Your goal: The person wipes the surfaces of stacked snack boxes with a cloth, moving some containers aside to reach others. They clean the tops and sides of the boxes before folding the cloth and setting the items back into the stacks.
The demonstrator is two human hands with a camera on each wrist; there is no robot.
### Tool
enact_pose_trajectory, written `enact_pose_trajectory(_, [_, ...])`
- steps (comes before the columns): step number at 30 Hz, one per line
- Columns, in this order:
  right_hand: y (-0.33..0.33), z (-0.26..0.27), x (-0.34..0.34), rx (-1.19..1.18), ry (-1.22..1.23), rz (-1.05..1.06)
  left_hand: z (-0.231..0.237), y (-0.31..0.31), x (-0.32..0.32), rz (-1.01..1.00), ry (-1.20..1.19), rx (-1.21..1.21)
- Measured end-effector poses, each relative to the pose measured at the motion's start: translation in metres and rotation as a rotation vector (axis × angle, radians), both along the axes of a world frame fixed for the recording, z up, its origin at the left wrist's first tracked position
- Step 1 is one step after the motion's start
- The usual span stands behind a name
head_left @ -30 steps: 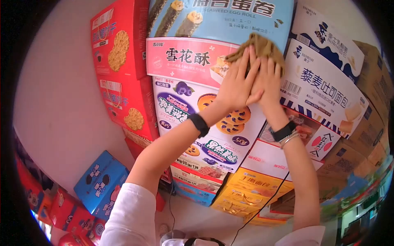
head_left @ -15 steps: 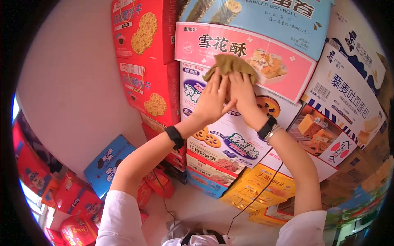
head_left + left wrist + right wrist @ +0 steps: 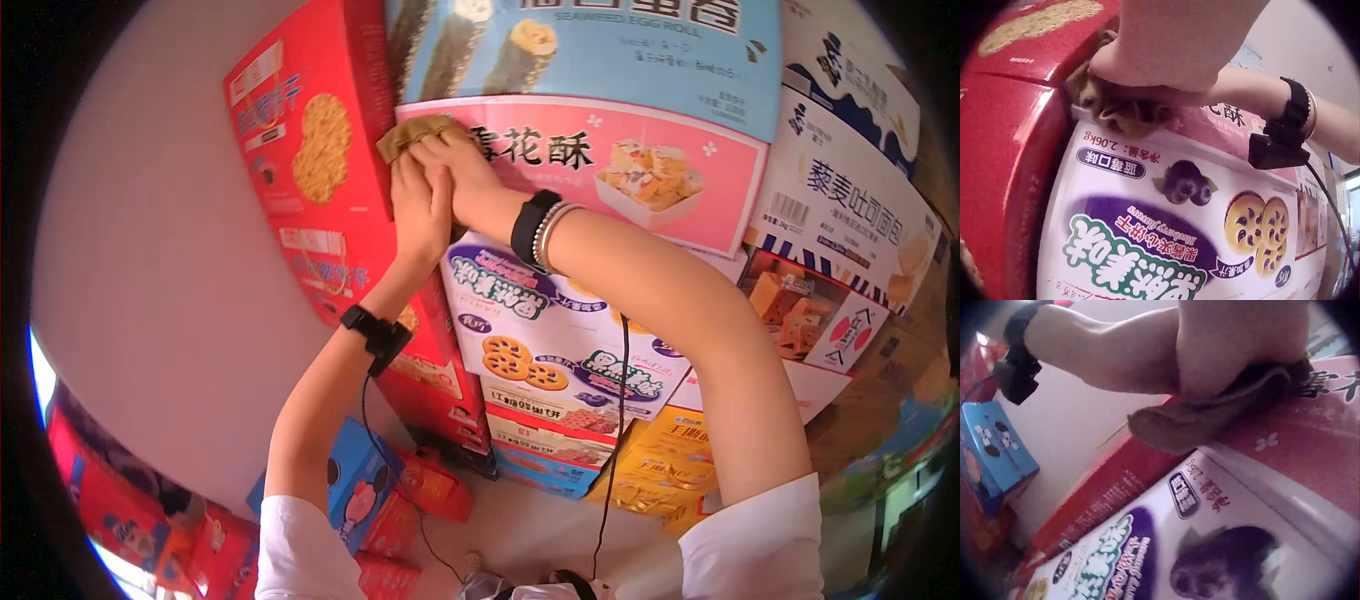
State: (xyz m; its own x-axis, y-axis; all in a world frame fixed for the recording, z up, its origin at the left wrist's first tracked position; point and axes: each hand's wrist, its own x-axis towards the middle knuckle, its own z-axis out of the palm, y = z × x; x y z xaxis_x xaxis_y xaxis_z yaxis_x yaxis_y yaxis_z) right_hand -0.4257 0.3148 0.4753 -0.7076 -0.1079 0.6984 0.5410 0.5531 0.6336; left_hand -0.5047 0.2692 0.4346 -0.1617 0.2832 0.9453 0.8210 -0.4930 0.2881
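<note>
Both hands press a brown-green cloth (image 3: pixel 408 135) against the left end of a pink carton (image 3: pixel 725 190), right beside a stack of red cracker cartons (image 3: pixel 270 190). The left hand (image 3: pixel 422 208) lies lower, fingers pointing up towards the cloth. Reaching across from the right, the right hand (image 3: pixel 458 165) rests on the cloth with its fingers slightly bent. In the left wrist view the cloth (image 3: pixel 1125 119) bunches above the white blueberry biscuit carton (image 3: pixel 1104 156). Its folded edge (image 3: pixel 1172 428) shows under a hand in the right wrist view. Palms are hidden.
A blue seaweed egg roll carton (image 3: pixel 640 85) sits above the pink one. White bread cartons (image 3: pixel 850 190) stand to the right, yellow cartons (image 3: pixel 665 450) below. A pale wall (image 3: pixel 140 220) rises at left. A black cable (image 3: pixel 615 450) hangs in front of the stack.
The hands and cloth have swept left, from the right part of the pink carton, across the top of the blueberry carton, to the pink carton's left end. The head view has shifted too.
</note>
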Motion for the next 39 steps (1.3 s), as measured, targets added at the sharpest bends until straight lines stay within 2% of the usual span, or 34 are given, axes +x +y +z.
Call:
enact_pose_trajectory(5, [0.006, 0.001, 0.033, 0.107, -0.091, -0.023, -0.010, 0.011, 0.031, 0.085, 0.006, 0.027])
enact_pose_trajectory(7, [0.006, 0.003, 0.052, 0.037, -0.091, 0.038, -0.010, 0.010, 0.047, 0.105, 0.111, 0.087])
enact_pose_trajectory(9, [0.005, 0.008, 0.076, 0.125, -0.062, 0.060, -0.005, 0.011, 0.069, 0.087, 0.075, 0.019])
enact_pose_trajectory(10, [0.002, 0.012, 0.088, 0.167, -0.070, 0.011, -0.001, 0.013, 0.081, 0.083, 0.083, 0.060])
enact_pose_trajectory(13, [-0.011, 0.026, 0.129, 0.066, -0.091, -0.043, 0.014, 0.013, 0.116, 0.043, 0.136, 0.144])
enact_pose_trajectory(15, [-0.010, 0.026, 0.158, 0.094, -0.073, -0.008, 0.016, 0.007, 0.144, -0.002, 0.135, 0.102])
enact_pose_trajectory(17, [-0.015, 0.026, 0.186, 0.137, -0.058, 0.033, 0.016, 0.006, 0.168, 0.099, 0.208, 0.207])
enact_pose_trajectory(18, [-0.020, 0.025, 0.201, 0.147, -0.075, -0.056, 0.014, 0.002, 0.179, -0.013, 0.178, 0.059])
enact_pose_trajectory(19, [-0.024, 0.023, 0.214, 0.156, -0.092, -0.145, 0.013, 0.001, 0.191, -0.013, 0.173, 0.057])
enact_pose_trajectory(20, [-0.025, 0.022, 0.228, 0.077, -0.106, -0.153, 0.011, 0.001, 0.203, -0.020, 0.199, 0.075])
enact_pose_trajectory(24, [-0.032, 0.020, 0.280, 0.034, -0.139, -0.141, 0.004, -0.006, 0.242, -0.034, 0.260, 0.146])
enact_pose_trajectory(26, [-0.037, 0.017, 0.296, 0.067, -0.152, -0.337, 0.001, -0.008, 0.252, -0.047, 0.274, 0.158])
enact_pose_trajectory(27, [-0.039, 0.013, 0.300, 0.069, -0.173, -0.321, -0.001, -0.009, 0.255, -0.074, 0.313, 0.167])
enact_pose_trajectory(29, [-0.042, 0.000, 0.303, 0.015, -0.054, -0.342, -0.006, -0.012, 0.253, -0.059, 0.322, 0.162])
enact_pose_trajectory(32, [-0.048, -0.021, 0.292, 0.004, -0.052, -0.439, -0.015, -0.013, 0.242, -0.049, 0.448, 0.199])
enact_pose_trajectory(35, [-0.047, -0.037, 0.271, 0.019, -0.002, -0.501, -0.025, -0.015, 0.222, -0.124, 0.465, 0.192])
enact_pose_trajectory(38, [-0.055, -0.052, 0.244, -0.117, -0.022, -0.671, -0.037, -0.014, 0.200, -0.118, 0.463, 0.169])
enact_pose_trajectory(39, [-0.052, -0.057, 0.237, -0.114, -0.027, -0.668, -0.044, -0.013, 0.193, -0.111, 0.458, 0.152])
